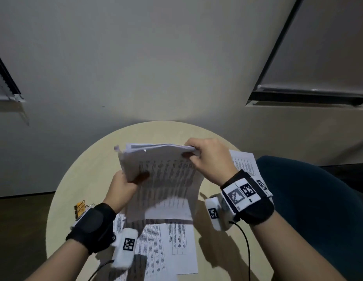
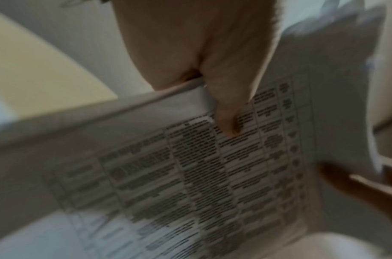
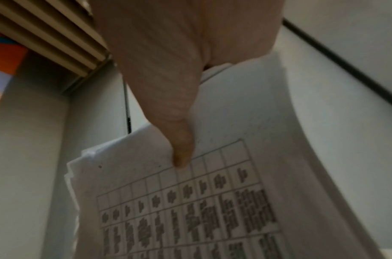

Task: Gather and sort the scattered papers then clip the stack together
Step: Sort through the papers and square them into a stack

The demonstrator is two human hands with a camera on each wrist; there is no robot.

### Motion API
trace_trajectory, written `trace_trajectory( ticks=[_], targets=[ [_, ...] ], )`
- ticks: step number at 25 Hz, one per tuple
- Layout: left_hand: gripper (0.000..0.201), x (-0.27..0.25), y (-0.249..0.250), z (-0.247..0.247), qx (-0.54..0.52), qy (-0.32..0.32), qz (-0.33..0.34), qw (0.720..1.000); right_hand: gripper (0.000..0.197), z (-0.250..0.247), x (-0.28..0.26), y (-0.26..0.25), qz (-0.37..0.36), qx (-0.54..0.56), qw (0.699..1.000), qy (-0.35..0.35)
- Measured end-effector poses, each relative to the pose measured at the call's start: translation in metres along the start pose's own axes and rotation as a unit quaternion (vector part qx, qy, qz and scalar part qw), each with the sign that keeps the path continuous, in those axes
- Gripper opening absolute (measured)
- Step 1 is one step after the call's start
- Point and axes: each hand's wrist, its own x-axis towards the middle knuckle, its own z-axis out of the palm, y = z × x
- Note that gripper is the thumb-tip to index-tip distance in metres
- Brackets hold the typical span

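Observation:
A stack of printed sheets (image 1: 164,175) is held upright above the round table (image 1: 87,169), its top edges uneven. My left hand (image 1: 123,183) grips its left edge, thumb (image 2: 228,121) pressed on the printed front page (image 2: 212,175). My right hand (image 1: 209,157) pinches the stack's top right corner, thumb (image 3: 181,149) on the table-printed page (image 3: 212,201). More printed sheets (image 1: 168,246) lie flat on the table below the stack, and another sheet (image 1: 245,163) lies at the right behind my right wrist. Several binder clips (image 1: 81,206) sit at the table's left, partly hidden by my left wrist.
A dark teal chair (image 1: 310,209) stands close at the table's right. A plain wall (image 1: 156,67) rises behind the table, with window blinds (image 1: 6,84) at the left and a blind (image 1: 318,57) at the right. Cables (image 1: 245,240) trail from both wrist cameras.

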Motion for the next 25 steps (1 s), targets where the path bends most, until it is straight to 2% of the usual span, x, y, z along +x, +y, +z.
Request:
trace_trajectory(
  ticks=[2, 3, 5, 6, 7, 8, 9, 11, 14, 17, 19, 20, 22, 23, 25],
  targets=[
    [0.026, -0.001, -0.006, -0.003, -0.016, 0.002, -0.017, 1.000, 0.010, 0.007, -0.006, 0.021, 0.090, 0.137, 0.986, 0.012],
    [0.027, -0.003, -0.007, -0.006, -0.019, -0.001, -0.024, 1.000, 0.017, 0.011, -0.013, 0.031, 0.135, 0.241, 0.961, 0.010],
    [0.027, -0.007, -0.010, -0.011, -0.030, -0.013, -0.029, 0.999, 0.034, 0.026, -0.034, 0.040, 0.228, 0.437, 0.869, -0.039],
    [0.027, -0.009, -0.008, -0.012, -0.033, -0.020, -0.033, 0.999, 0.031, 0.038, -0.046, 0.038, 0.269, 0.474, 0.835, -0.071],
    [0.028, -0.011, -0.004, -0.013, -0.038, -0.030, -0.039, 0.998, 0.018, 0.047, -0.056, 0.032, 0.295, 0.474, 0.825, -0.092],
    [0.032, -0.011, -0.002, -0.013, -0.043, -0.042, -0.041, 0.997, 0.013, 0.055, -0.063, 0.025, 0.312, 0.467, 0.823, -0.082],
    [0.039, -0.010, -0.001, -0.013, -0.048, -0.046, -0.037, 0.997, 0.020, 0.062, -0.067, 0.020, 0.317, 0.457, 0.829, -0.049],
    [0.061, -0.013, -0.002, -0.016, -0.074, -0.040, -0.029, 0.996, 0.020, 0.073, -0.072, 0.016, 0.315, 0.461, 0.830, 0.001],
    [0.084, -0.021, -0.017, -0.015, -0.098, -0.024, -0.037, 0.994, 0.030, 0.086, -0.080, 0.014, 0.325, 0.464, 0.823, -0.039],
    [0.083, -0.029, -0.034, -0.007, -0.080, -0.039, -0.057, 0.994, 0.039, 0.101, -0.095, 0.013, 0.329, 0.473, 0.815, -0.059],
    [0.091, -0.030, -0.040, -0.001, -0.079, -0.045, -0.074, 0.993, 0.041, 0.105, -0.097, 0.013, 0.350, 0.486, 0.799, -0.053],
    [0.087, -0.029, -0.042, 0.003, -0.084, -0.039, -0.088, 0.992, 0.041, 0.105, -0.095, 0.010, 0.363, 0.493, 0.789, -0.049],
    [0.059, -0.027, -0.039, 0.011, -0.088, -0.005, -0.104, 0.991, 0.038, 0.103, -0.091, 0.004, 0.366, 0.493, 0.789, -0.033],
    [0.050, -0.024, -0.035, 0.014, -0.087, 0.014, -0.087, 0.992, 0.033, 0.101, -0.089, 0.002, 0.355, 0.491, 0.795, -0.015],
    [0.046, -0.017, -0.028, 0.015, -0.102, 0.039, -0.053, 0.993, 0.027, 0.095, -0.081, -0.001, 0.345, 0.488, 0.802, 0.010]
  ],
)
